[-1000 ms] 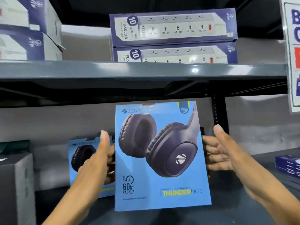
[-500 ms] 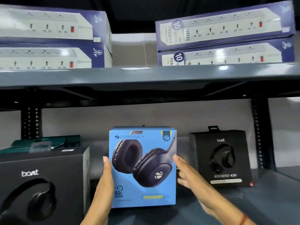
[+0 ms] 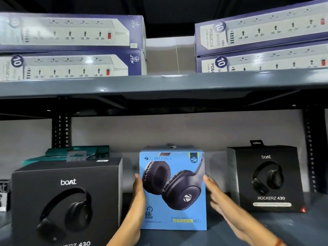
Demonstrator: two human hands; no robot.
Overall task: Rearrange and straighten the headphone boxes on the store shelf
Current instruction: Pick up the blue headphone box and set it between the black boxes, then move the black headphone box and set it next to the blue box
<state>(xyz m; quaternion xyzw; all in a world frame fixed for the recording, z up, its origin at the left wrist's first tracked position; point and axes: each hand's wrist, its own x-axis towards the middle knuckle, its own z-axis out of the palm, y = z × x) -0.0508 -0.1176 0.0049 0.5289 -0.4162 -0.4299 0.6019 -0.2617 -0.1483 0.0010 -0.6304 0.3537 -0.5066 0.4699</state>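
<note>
A blue Zebronics headphone box (image 3: 173, 190) stands upright on the grey lower shelf (image 3: 266, 228), facing me. My left hand (image 3: 139, 194) presses flat on its left side and my right hand (image 3: 213, 192) on its right side, so the box is held between them. A large black boat box (image 3: 69, 201) stands close on the left, nearer to me. A smaller black boat Rockerz 430 box (image 3: 266, 180) stands to the right, further back.
Green boxes (image 3: 78, 153) lie behind the left black box. The upper shelf (image 3: 159, 84) carries stacked purple power-strip boxes on the left (image 3: 71, 45) and right (image 3: 262, 43). Black uprights (image 3: 60, 130) stand at the back.
The blue box has gone from held up near me to standing on the shelf between the two black boxes. My view has shifted left and both hands stayed on its sides.
</note>
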